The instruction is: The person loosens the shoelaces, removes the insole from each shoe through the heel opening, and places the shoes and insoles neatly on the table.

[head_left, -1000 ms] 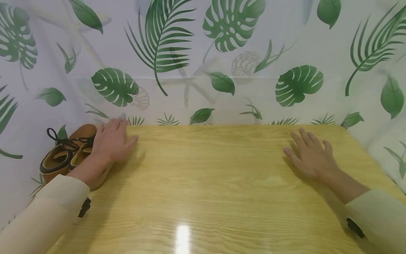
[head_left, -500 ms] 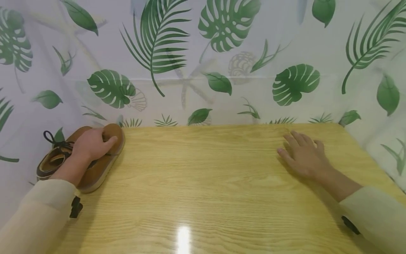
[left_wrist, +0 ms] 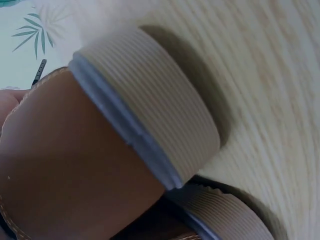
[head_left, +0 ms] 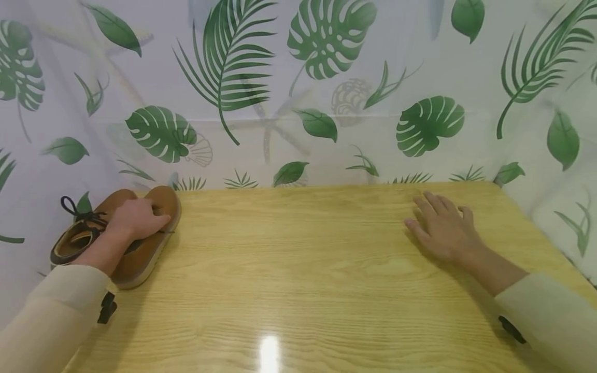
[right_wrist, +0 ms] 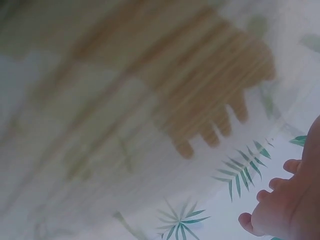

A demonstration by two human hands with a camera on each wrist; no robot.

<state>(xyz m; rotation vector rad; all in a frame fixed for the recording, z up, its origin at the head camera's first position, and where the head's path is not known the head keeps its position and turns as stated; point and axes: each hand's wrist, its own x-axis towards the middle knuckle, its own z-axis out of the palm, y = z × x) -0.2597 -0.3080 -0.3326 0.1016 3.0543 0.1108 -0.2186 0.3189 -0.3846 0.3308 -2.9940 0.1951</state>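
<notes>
A pair of brown lace-up shoes with dark laces stands at the table's left edge. My left hand [head_left: 132,220] grips the right-hand shoe [head_left: 165,201] from above, at its lace area, with the thumb over the side nearer the table's middle. Beside it, the other shoe [head_left: 70,247] is partly covered by my wrist. In the left wrist view the heel of a brown shoe [left_wrist: 75,160] fills much of the picture, above a light ribbed sole; a bit of my hand shows at the left edge. Far to the right, my right hand [head_left: 445,233] is spread low over the table, holding nothing.
The wood-grain table [head_left: 298,259] stretches between both hands. A white leaf-patterned sheet [head_left: 289,93] hangs behind it and along its sides. The right wrist view shows a reflection of the hand on the tabletop [right_wrist: 90,100].
My left hand has come back and left from above the shoe's toe and now grips the shoe at the laces. The right hand stays nearly in place; the head view has shifted slightly.
</notes>
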